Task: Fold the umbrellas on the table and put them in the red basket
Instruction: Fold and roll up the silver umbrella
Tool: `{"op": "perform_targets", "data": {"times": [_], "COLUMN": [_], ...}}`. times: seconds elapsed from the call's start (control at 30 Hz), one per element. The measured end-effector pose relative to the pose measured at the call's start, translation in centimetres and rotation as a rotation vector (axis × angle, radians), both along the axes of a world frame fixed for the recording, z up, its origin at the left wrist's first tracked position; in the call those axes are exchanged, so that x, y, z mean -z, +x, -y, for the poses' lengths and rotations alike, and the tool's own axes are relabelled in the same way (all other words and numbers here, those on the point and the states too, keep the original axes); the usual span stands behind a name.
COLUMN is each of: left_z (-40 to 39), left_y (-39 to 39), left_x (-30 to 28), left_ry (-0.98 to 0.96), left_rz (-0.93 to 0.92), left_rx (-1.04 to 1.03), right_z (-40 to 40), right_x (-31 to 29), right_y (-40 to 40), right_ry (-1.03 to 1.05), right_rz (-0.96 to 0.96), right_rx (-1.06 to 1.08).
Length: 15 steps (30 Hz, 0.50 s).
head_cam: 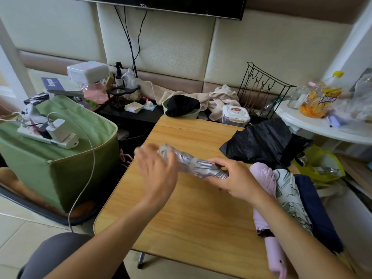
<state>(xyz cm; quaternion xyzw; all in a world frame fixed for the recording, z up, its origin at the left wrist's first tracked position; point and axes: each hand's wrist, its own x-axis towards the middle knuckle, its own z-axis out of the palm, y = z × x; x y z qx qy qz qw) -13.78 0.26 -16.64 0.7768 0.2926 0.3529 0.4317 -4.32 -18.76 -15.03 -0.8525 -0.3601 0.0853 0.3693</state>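
While the wooden table (193,214) lies bare across its middle and near-left part, its right edge is crowded: a pink umbrella (263,198), a leaf-print umbrella (289,196) and a navy umbrella (314,210) lie side by side there, reaching past the near edge, with a loose black umbrella (261,141) at the far right corner. A silver-grey umbrella (191,161) is held just above the tabletop, rolled up, its long axis running left to right and tilted slightly away on the left; which end is the handle cannot be told. The right hand (233,180) grips its right end, fingers curled round the gathered fabric. The left hand (159,170), blurred, rests against the left end with fingers spread and fairly straight. A green fabric box (66,164) stands beyond the table's left edge
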Motion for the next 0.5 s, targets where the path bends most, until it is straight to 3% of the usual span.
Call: {"op": "perform_targets", "data": {"times": [0.07, 0.1, 0.23, 0.33, 0.43, 0.5], "left_z": [-0.8, -1.3, -2.2, -3.0, -3.1, -2.9], "left_y": [0.0, 0.2, 0.4, 0.4, 0.7, 0.5], "left_x": [-0.6, -0.5, 0.1, 0.2, -0.4, -0.7], "left_ry": [0.453, 0.585, 0.677, 0.752, 0.855, 0.868], "left_rz": [0.107, 0.083, -0.347, -0.615, -0.59, -0.544], "left_rx": [0.203, 0.364, 0.882, 0.9, 0.78, 0.747], "right_z": [0.0, -0.1, -0.2, -0.2, 0.1, 0.3], "right_x": [-0.1, -0.2, -0.2, -0.7, -0.9, -1.5], "right_y": [0.0, 0.0, -0.1, 0.0, 0.3, 0.2], "right_ry": [-0.083, -0.098, -0.115, -0.146, -0.14, -0.084], "right_rz": [0.088, 0.098, 0.085, 0.094, 0.005, -0.213], "right_rx": [-0.081, -0.114, -0.212, -0.218, -0.23, -0.22]}}
